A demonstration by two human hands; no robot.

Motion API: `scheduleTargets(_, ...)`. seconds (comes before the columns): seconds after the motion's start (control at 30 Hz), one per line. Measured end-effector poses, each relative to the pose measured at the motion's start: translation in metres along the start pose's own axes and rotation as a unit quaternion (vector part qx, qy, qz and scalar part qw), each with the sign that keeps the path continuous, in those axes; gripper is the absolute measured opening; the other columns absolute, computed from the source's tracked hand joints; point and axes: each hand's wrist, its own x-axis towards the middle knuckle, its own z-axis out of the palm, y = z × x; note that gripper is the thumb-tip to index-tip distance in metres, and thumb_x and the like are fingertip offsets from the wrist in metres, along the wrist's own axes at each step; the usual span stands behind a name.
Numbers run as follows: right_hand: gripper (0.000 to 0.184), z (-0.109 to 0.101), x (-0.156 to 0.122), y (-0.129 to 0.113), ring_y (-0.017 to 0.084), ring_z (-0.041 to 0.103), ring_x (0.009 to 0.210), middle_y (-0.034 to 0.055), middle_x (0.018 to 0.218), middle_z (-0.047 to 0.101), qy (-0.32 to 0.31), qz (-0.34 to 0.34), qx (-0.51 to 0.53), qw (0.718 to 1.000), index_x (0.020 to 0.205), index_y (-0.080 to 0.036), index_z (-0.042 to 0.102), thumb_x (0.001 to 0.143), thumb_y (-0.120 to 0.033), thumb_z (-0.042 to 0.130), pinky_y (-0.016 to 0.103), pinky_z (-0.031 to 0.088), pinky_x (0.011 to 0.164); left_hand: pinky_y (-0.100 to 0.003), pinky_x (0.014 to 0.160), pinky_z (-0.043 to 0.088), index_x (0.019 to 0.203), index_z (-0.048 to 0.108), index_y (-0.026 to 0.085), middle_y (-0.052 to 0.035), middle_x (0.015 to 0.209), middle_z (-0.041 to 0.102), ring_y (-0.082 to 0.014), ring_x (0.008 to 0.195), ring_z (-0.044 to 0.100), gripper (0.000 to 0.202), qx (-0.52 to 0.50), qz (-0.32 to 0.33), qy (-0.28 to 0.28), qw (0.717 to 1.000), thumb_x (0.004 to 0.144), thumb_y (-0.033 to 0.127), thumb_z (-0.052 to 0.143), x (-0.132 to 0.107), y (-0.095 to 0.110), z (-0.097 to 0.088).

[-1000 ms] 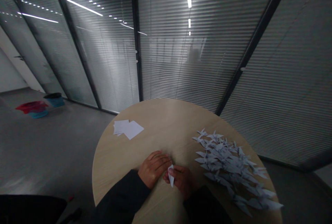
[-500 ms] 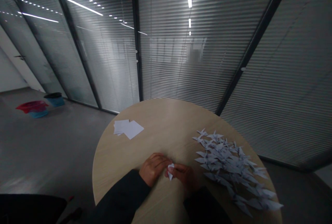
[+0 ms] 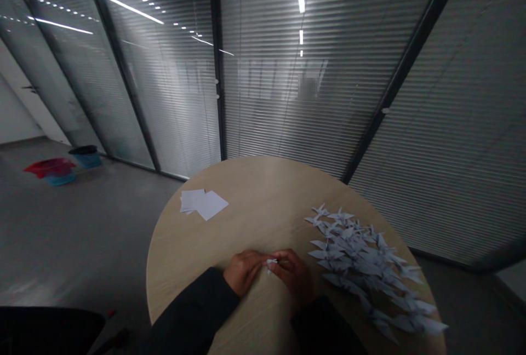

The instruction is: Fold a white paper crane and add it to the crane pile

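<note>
Red and thin, a bag (image 3: 45, 167) is drooping over a blue bin (image 3: 59, 179) on the floor (image 3: 119, 218), at the far left. Near us on the left, a big black shape (image 3: 45, 330) is poking in, but it is sitting too deep in the dark for us to name. Just right of the red bag, another blue bin (image 3: 88, 160) is standing with a black top.

Next we are coming to our round wooden table (image 3: 263, 179). On its far left part, white paper sheets (image 3: 209, 205) are lying flat in a messy little stack. Nearer, our left hand (image 3: 243, 272) is reaching out of a dark sleeve (image 3: 193, 311), with bent fingers pinching one side of a small folded paper (image 3: 272, 262). That paper is sitting between our two hands, over the near middle of the table, and our fingers are hiding some of it. Our right hand (image 3: 295, 277) is squeezing the other side with thumb and fingers.

On the right, lots of white paper birds (image 3: 361, 262) are lying in a heap, with pointy wings overlapping. At the far right, striped blinds (image 3: 444, 190) are hanging past the table.
</note>
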Motion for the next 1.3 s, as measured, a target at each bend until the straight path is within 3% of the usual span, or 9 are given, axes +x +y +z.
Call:
scheduleTargets(0.2,0.021,-0.003,0.000,-0.003,0.021,0.068,0.066,0.0017,0.065,0.069,0.005,-0.017,-0.032,0.999,0.067,-0.023,0.061,0.060,-0.041,0.069,0.029,0.053,0.060,-0.028,0.081,0.049,0.106,0.066,0.016,-0.0108,0.098,0.071,-0.0190,0.090,0.065,0.037,-0.074,-0.078,-0.021,0.994,0.092,0.032,0.036,0.003,0.005,0.000)
scheduleTargets(0.37,0.019,-0.004,0.003,0.010,0.021,0.068,0.066,0.0019,0.067,0.070,0.017,-0.030,-0.023,0.999,0.069,-0.023,0.062,0.061,-0.039,0.070,0.028,0.053,0.058,-0.027,0.074,0.048,0.105,0.068,0.015,-0.0103,0.094,0.072,-0.0206,0.084,0.066,0.034,-0.123,-0.147,-0.022,0.981,0.086,0.033,0.046,0.006,0.016,-0.004)
scheduleTargets(0.57,0.019,-0.001,0.002,0.020,0.019,0.067,0.064,0.0013,0.068,0.068,0.011,-0.062,-0.046,0.997,0.071,-0.023,0.062,0.064,-0.040,0.070,0.025,0.053,0.056,-0.028,0.070,0.046,0.083,0.074,0.012,-0.0090,0.080,0.073,-0.0214,0.074,0.064,0.042,-0.283,-0.262,0.002,0.923,0.071,0.051,0.062,0.009,0.017,-0.003)
scheduleTargets(0.77,0.012,0.000,0.001,0.016,0.017,0.065,0.063,0.0011,0.071,0.066,0.009,-0.129,-0.077,0.989,0.070,-0.024,0.064,0.066,-0.034,0.069,0.024,0.052,0.053,-0.024,0.056,0.039,0.065,0.070,0.010,-0.0022,0.055,0.061,-0.0117,0.053,0.050,0.052,-0.357,-0.278,0.010,0.891,0.066,0.061,0.061,0.012,0.010,0.000)
scheduleTargets(0.87,0.013,0.001,0.000,0.012,0.017,0.065,0.062,0.0013,0.069,0.066,-0.004,-0.123,-0.062,0.990,0.073,-0.023,0.064,0.066,-0.033,0.068,0.024,0.052,0.053,-0.023,0.053,0.035,0.066,0.068,0.010,-0.0009,0.053,0.056,-0.0105,0.051,0.045,0.055,-0.322,-0.282,0.015,0.904,0.067,0.063,0.058,0.012,0.008,0.002)
scheduleTargets(0.97,0.014,0.002,0.000,0.008,0.016,0.065,0.063,0.0026,0.072,0.066,-0.009,-0.119,-0.053,0.991,0.075,-0.022,0.064,0.068,-0.034,0.066,0.024,0.052,0.054,-0.022,0.050,0.032,0.067,0.067,0.010,-0.0004,0.052,0.053,-0.0101,0.049,0.042,0.052,-0.217,-0.278,0.019,0.935,0.074,0.059,0.050,0.011,0.008,0.003)
scheduleTargets(1.13,0.023,0.002,0.001,0.006,0.015,0.063,0.062,0.0033,0.069,0.065,-0.004,-0.109,-0.090,0.990,0.073,-0.021,0.064,0.076,-0.040,0.051,0.023,0.050,0.056,-0.022,0.054,0.036,0.071,0.065,0.014,-0.0019,0.057,0.060,-0.0115,0.053,0.050,0.041,-0.089,-0.239,-0.001,0.967,0.086,0.041,0.039,0.009,0.012,-0.002)
scheduleTargets(1.3,0.024,0.000,0.001,0.008,0.015,0.060,0.063,0.0018,0.065,0.063,-0.003,-0.102,-0.142,0.985,0.064,-0.022,0.061,0.076,-0.039,0.051,0.023,0.047,0.057,-0.022,0.057,0.038,0.070,0.062,0.016,-0.0027,0.059,0.061,-0.0126,0.055,0.053,0.041,-0.045,-0.192,-0.016,0.980,0.088,0.038,0.034,0.008,0.015,-0.004)
